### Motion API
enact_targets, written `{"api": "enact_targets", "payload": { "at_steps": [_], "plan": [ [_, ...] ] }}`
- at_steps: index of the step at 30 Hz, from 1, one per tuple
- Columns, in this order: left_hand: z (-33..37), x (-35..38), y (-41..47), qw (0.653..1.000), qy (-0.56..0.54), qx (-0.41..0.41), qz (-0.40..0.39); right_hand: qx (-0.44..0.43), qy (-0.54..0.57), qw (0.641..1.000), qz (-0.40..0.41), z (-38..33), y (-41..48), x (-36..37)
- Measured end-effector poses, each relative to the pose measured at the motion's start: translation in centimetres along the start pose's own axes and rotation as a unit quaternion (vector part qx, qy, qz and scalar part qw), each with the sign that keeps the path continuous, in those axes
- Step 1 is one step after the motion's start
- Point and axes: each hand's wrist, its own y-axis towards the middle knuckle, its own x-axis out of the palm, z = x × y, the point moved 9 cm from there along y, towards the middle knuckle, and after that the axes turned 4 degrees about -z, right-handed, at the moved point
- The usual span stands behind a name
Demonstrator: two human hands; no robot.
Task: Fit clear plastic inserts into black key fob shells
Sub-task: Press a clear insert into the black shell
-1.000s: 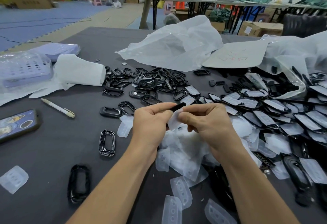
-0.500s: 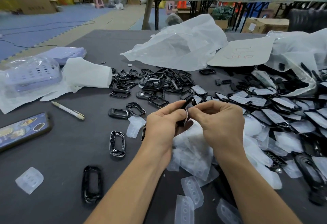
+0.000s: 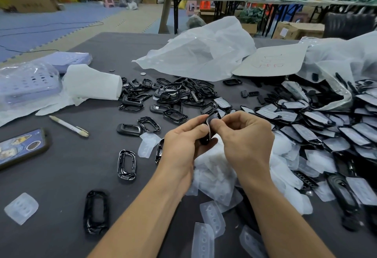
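Above the middle of the dark table, both my hands hold one black key fob shell [image 3: 211,124] upright and edge-on. My left hand [image 3: 183,141] grips its lower left side, thumb near the top. My right hand [image 3: 244,137] pinches the upper right side, where a clear plastic insert lies against the shell. A heap of clear inserts [image 3: 216,176] lies under my hands. Empty black shells [image 3: 173,94] are piled behind. Shells with inserts fitted [image 3: 326,131] cover the right side.
A phone [image 3: 22,147] and a pen [image 3: 68,126] lie at the left, with a tissue roll [image 3: 93,82] and a lilac basket [image 3: 26,86] behind. Loose shells [image 3: 126,165] [image 3: 95,211] and an insert [image 3: 21,207] lie at the front left. White plastic bags [image 3: 200,55] fill the back.
My hands have turned the shell from lying flat to standing edge-on, and my thumbs have closed in on the insert. The view has shifted slightly; the heaps have not moved.
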Motion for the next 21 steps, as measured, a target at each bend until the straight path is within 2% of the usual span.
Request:
{"api": "enact_targets", "payload": {
  "at_steps": [5, 10, 16, 21],
  "plan": [
    [0.0, -0.1, -0.1, 1.0, -0.005, 0.0, 0.007, -0.011, -0.011, 1.0, 0.0, -0.3, 0.0, 0.0],
    [0.1, -0.1, 0.0, 1.0, -0.006, 0.023, 0.003, 0.0, 0.033, 0.999, 0.004, 0.1, 0.2, -0.3],
    [-0.6, 0.0, 0.3, 0.995, -0.104, -0.002, -0.001, -0.004, 0.077, 0.995, -0.068, -0.1, 0.2, 1.1],
    [-0.6, 0.2, 0.3, 0.999, 0.013, 0.034, -0.001, 0.022, 0.078, 0.993, -0.081, 0.7, 0.6, 1.2]
  ]
}}
